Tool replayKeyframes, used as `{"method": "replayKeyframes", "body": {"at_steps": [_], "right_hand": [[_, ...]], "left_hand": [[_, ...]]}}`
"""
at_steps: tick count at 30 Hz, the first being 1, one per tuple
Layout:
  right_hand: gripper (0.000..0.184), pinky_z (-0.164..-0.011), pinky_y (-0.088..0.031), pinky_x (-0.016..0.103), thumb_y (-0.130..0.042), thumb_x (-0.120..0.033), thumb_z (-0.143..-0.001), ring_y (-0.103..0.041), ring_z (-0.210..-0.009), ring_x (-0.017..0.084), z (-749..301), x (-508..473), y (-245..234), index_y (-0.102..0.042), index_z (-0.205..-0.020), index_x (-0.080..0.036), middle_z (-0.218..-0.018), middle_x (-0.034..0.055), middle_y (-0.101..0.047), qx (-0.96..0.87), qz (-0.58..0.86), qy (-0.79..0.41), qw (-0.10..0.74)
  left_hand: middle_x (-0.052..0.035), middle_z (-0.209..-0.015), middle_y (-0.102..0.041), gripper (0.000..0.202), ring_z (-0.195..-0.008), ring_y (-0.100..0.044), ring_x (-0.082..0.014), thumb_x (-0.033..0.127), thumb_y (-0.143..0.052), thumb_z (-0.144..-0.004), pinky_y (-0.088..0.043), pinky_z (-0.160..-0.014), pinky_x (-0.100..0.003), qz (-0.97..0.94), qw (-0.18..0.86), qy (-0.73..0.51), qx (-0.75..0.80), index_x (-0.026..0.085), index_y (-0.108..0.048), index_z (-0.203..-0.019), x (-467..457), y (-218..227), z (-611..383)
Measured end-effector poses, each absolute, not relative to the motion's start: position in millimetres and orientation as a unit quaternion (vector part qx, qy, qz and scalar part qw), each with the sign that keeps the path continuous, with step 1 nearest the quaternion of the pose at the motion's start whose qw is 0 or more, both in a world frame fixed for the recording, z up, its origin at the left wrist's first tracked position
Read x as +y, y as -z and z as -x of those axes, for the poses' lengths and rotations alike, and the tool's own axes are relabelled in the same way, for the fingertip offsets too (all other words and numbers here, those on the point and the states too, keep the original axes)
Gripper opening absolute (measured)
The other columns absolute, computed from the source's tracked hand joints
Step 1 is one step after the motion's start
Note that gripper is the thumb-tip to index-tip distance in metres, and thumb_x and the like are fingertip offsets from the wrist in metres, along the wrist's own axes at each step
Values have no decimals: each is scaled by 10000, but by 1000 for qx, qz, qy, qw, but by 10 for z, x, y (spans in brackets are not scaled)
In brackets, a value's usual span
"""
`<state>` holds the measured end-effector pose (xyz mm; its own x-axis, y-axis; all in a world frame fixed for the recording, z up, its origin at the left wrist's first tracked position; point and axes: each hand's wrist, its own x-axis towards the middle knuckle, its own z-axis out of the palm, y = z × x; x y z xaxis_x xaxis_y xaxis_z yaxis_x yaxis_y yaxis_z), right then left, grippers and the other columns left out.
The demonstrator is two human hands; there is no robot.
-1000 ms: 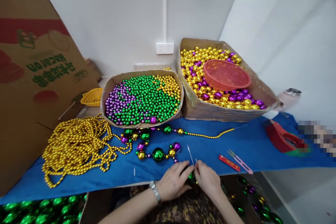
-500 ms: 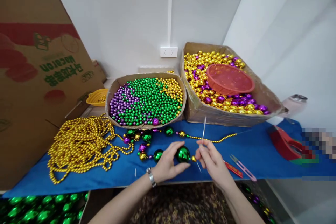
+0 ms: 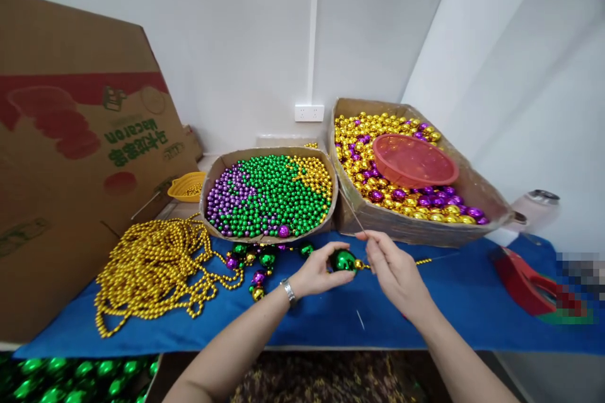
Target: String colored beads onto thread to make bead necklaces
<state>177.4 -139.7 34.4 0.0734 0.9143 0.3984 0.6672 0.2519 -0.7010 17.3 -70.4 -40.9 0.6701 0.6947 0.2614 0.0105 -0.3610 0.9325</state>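
Note:
My left hand is curled with thumb and fingers around a large shiny green bead. Next to that bead is a small gold bead, close to the fingertips of my right hand. My right thumb and forefinger are pinched on a thin pale string, which slants up to the left. Behind my left hand lies a strand of mixed beads in green, purple and gold, partly hidden by the hand. Small gold beads on a thread show beyond my right hand.
Heaped gold bead strands lie at left before a large carton. Behind are a box of small beads and a box of bigger ones with a red basket inside. A red tape dispenser stands at right.
The view has shifted, so the table sits lower in it. My right hand has come up and covers the pink snips and red packet. The string now leans left, and the green bead sits deeper in my left fingers.

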Motion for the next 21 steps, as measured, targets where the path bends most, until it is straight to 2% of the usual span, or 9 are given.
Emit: {"method": "replayKeyframes", "body": {"at_steps": [2, 4, 8, 12, 15, 18, 21], "right_hand": [[323, -483, -405, 210, -334, -420, -947, -473, -492, 111, -1858, -1421, -284, -546, -1058, -203, -587, -31, -488, -625, 601, -181, 464], [300, -469, -391, 201, -364, -432, -940, -453, -491, 103, -1948, -1437, -217, -539, -1033, -207, -581, -46, -452, -587, 592, -209, 511], [270, -451, -374, 185, -427, -445, -920, -440, -487, 85, -2121, -1461, -120, -543, -990, -212, -615, -47, -476, -522, 590, -217, 576], [278, -433, -355, 186, -472, -461, -898, -424, -471, 74, -2266, -1497, -61, -544, -982, -206, -647, -34, -511, -461, 577, -206, 642], [291, -435, -351, 197, -478, -473, -891, -426, -474, 89, -2290, -1557, -20, -551, -973, -203, -584, -47, -452, -453, 575, -211, 648], [303, -459, -374, 219, -449, -474, -902, -440, -480, 107, -2231, -1641, 45, -558, -963, -199, -559, -44, -432, -473, 597, -203, 615], [318, -491, -419, 226, -408, -469, -916, -493, -496, 122, -2140, -1697, 156, -557, -999, -200, -564, -33, -471, -513, 621, -203, 557]], "left_hand": [[-93, -1104, -610, 556, -980, -582, -248, 395, -663, -726, -454, -879, -372, -812, 433, -295, 257, 192, -505, -1219, -742, 547, -166], [-107, -1113, -603, 576, -1003, -576, -268, 429, -670, -708, -447, -893, -388, -855, 360, -250, 275, 190, -509, -1207, -782, 700, -158], [-112, -1057, -608, 598, -947, -602, -279, 519, -614, -729, -484, -821, -388, -889, 275, -161, 329, 194, -477, -1213, -880, 963, -179], [-128, -1015, -605, 593, -873, -610, -309, 537, -598, -729, -482, -776, -461, -914, 181, -89, 353, 182, -483, -1190, -981, 1057, -201], [-143, -1104, -584, 655, -962, -578, -316, 578, -594, -721, -459, -839, -469, -922, 165, -139, 320, 186, -469, -1231, -962, 938, -137], [-117, -1120, -591, 455, -1022, -549, -268, 476, -497, -839, -438, -892, -399, -890, 151, -255, 347, 218, -500, -1214, -751, 658, 28], [-127, -1118, -583, 317, -1084, -506, -276, 345, -457, -880, -380, -950, -413, -810, 138, -320, 472, 215, -556, -1151, -374, 369, 252]]}}
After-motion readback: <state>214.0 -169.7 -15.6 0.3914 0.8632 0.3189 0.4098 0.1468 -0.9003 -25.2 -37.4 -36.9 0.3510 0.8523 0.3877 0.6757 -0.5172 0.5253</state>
